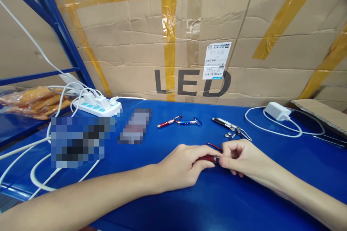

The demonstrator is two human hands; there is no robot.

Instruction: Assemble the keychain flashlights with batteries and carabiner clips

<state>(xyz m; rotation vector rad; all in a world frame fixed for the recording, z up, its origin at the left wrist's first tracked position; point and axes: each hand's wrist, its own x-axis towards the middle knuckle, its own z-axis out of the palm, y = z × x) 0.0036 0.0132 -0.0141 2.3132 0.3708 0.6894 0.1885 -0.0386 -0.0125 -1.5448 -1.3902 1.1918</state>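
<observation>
A: Where's this red penlight [208, 158]?
B: Over the desk [168, 209], the left hand's [189, 162] grip clamped around it.
A: And the right hand [238, 157]?
B: At its metal end; I can't tell whether that grip is closed on anything.

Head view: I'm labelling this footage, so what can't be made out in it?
In the head view:
Red tube: partly covered by the left hand.
Whatever the right hand may pinch: hidden by its fingers.
Two patches on the table: contents blurred by pixelation.
White label: fine print too small.
Cardboard flap: cut off by the right edge.
</observation>
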